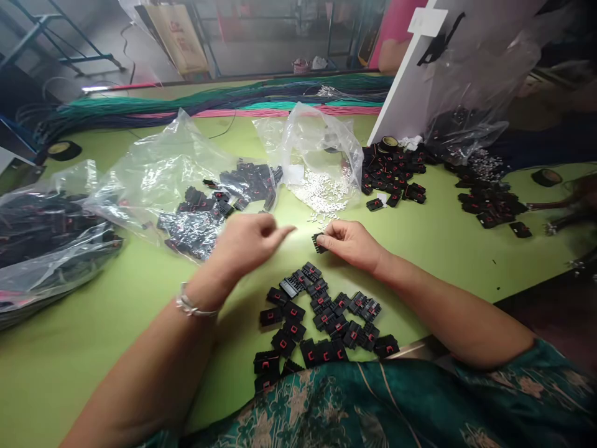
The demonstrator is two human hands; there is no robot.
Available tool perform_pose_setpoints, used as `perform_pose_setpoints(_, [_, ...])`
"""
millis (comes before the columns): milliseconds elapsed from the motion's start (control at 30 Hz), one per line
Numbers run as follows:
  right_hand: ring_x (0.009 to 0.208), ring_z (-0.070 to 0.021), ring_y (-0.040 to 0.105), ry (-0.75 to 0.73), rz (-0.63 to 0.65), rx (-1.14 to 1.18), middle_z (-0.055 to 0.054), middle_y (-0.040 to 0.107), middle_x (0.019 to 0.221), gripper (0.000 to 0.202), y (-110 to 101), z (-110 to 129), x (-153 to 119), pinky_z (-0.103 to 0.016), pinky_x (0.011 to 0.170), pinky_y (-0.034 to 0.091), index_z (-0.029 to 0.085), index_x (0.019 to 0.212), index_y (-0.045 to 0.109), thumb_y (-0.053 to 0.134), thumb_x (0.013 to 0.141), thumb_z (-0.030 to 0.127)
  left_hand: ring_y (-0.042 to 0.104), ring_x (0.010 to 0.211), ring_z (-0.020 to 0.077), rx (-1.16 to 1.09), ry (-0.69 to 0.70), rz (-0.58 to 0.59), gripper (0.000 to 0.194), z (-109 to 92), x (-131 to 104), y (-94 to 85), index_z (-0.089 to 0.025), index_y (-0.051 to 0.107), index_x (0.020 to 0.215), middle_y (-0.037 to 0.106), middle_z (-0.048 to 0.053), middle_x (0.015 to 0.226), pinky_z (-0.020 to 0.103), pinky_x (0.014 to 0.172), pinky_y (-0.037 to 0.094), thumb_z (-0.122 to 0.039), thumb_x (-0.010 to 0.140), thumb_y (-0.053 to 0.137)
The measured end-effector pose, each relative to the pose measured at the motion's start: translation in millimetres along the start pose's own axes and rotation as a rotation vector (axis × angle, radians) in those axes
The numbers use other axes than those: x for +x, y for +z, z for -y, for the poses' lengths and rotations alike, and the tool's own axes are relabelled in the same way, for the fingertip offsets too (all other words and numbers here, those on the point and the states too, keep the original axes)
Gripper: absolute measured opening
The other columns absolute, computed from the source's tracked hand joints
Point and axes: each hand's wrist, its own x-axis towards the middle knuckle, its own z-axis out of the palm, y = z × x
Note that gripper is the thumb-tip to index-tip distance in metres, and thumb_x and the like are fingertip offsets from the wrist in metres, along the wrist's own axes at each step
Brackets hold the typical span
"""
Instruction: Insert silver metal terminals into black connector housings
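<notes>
Between the thumb and fingers of my right hand [347, 242] is a small black connector [319, 243], held just above the green table. My left hand [252, 241], blurred by motion, is to its left with the thumb stretched toward the connector and the other fingers curled; whether it holds anything cannot be made out. Below both hands lie several black connectors with red clips [324, 317], spread close to my body. Small white pieces [326, 193] spill from the mouth of a clear plastic bag [303, 134] just beyond my hands.
Clear bags with black connectors lie at the left [51, 242] and centre left [158, 162]. More connectors [394, 168] are piled at the right beside a white panel [403, 74]. Bundled wires [186, 99] cross the far edge. Another person's pink sleeve [403, 25] shows behind the panel.
</notes>
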Motion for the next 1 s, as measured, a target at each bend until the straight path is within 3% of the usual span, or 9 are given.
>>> perform_pose_setpoints(100, [0.058, -0.0097, 0.047, -0.014, 0.113, -0.233, 0.001, 0.057, 0.061, 0.024, -0.5, -1.0, -3.0, -0.025, 0.059, 0.034, 0.016, 0.063, 0.056, 0.064, 0.080, 0.031, 0.057, 0.063, 0.0273, 0.516, -0.240, -0.136, 0.032, 19.9, 9.2, -25.7, -0.018, 0.062, 0.061, 0.061, 0.012, 0.063, 0.039, 0.059, 0.044, -0.033, 0.086, 0.049])
perform_pose_setpoints(233, [0.056, -0.0090, 0.041, -0.104, 0.353, -0.441, 0.001, 0.056, 0.061, 0.027, 1.4, 11.1, -10.9, -0.026, 0.058, 0.029, 0.016, 0.066, 0.061, 0.060, 0.086, 0.035, 0.062, 0.087, 0.0329, 0.614, -0.113, -0.007, 0.033, 37.4, 18.3, -15.8, -0.013, 0.071, 0.091, 0.067, 0.018, 0.091, 0.043, 0.074, 0.048, -0.025, 0.088, 0.040])
perform_pose_setpoints(333, [0.056, -0.0096, 0.038, -0.160, 0.447, -0.537, -0.001, 0.057, 0.062, 0.035, -1.1, 17.3, -12.6, -0.027, 0.057, 0.026, 0.016, 0.067, 0.062, 0.054, 0.091, 0.041, 0.061, 0.096, 0.0310, 0.555, 0.002, 0.000, 0.036, 40.5, 20.5, 3.0, -0.013, 0.071, 0.097, 0.065, 0.017, 0.101, 0.040, 0.082, 0.048, -0.023, 0.089, 0.038])
perform_pose_setpoints(400, [0.059, -0.0104, 0.042, -0.149, 0.380, -0.536, -0.002, 0.060, 0.066, 0.033, -6.2, 14.7, -9.8, -0.027, 0.059, 0.028, 0.016, 0.071, 0.063, 0.053, 0.092, 0.039, 0.061, 0.096, 0.0301, 0.544, 0.027, -0.023, 0.036, 40.5, 20.4, 10.8, -0.014, 0.072, 0.095, 0.065, 0.016, 0.100, 0.039, 0.081, 0.048, -0.022, 0.088, 0.037])
perform_pose_setpoints(533, [0.073, -0.0142, 0.052, -0.148, -0.039, -0.538, -0.005, 0.065, 0.082, 0.014, -18.0, -2.0, 1.8, -0.028, 0.067, 0.034, 0.017, 0.081, 0.065, 0.054, 0.088, 0.020, 0.060, 0.094, 0.0301, 0.549, 0.051, -0.070, 0.033, 38.1, 18.7, 14.2, -0.016, 0.071, 0.091, 0.066, 0.015, 0.093, 0.038, 0.079, 0.046, -0.021, 0.088, 0.038])
perform_pose_setpoints(600, [0.077, -0.0152, 0.053, -0.190, -0.175, -0.560, -0.005, 0.065, 0.087, 0.013, -19.2, -9.6, 7.4, -0.029, 0.069, 0.035, 0.017, 0.084, 0.065, 0.053, 0.087, 0.016, 0.060, 0.093, 0.0300, 0.528, 0.058, -0.082, 0.032, 37.0, 17.8, 13.1, -0.017, 0.071, 0.094, 0.065, 0.015, 0.092, 0.037, 0.077, 0.046, -0.021, 0.088, 0.039])
perform_pose_setpoints(700, [0.080, -0.0160, 0.053, -0.252, -0.206, -0.641, -0.005, 0.062, 0.093, 0.014, -12.4, -15.0, 14.0, -0.029, 0.067, 0.035, 0.019, 0.088, 0.067, 0.053, 0.089, 0.017, 0.059, 0.088, 0.0304, 0.513, 0.003, -0.110, 0.033, 38.0, 16.1, 9.9, -0.018, 0.070, 0.105, 0.062, 0.015, 0.093, 0.038, 0.071, 0.045, -0.019, 0.084, 0.045])
perform_pose_setpoints(833, [0.082, -0.0182, 0.050, -0.274, -0.186, -0.831, -0.008, 0.060, 0.096, 0.017, 1.6, -14.8, 20.1, -0.030, 0.064, 0.031, 0.018, 0.088, 0.066, 0.050, 0.092, 0.020, 0.055, 0.072, 0.0283, 0.522, -0.082, -0.089, 0.029, 37.7, 11.6, -0.8, -0.018, 0.071, 0.102, 0.055, 0.015, 0.087, 0.040, 0.063, 0.042, -0.019, 0.082, 0.050])
perform_pose_setpoints(1000, [0.083, -0.0203, 0.049, -0.274, -0.162, -0.997, -0.013, 0.060, 0.099, 0.021, 7.5, -11.4, 22.5, -0.032, 0.063, 0.029, 0.014, 0.090, 0.065, 0.044, 0.093, 0.015, 0.055, 0.078, 0.0304, 0.537, -0.163, -0.174, 0.031, 8.5, -0.6, -22.6, -0.016, 0.068, 0.108, 0.055, 0.017, 0.093, 0.043, 0.065, 0.042, -0.019, 0.089, 0.044])
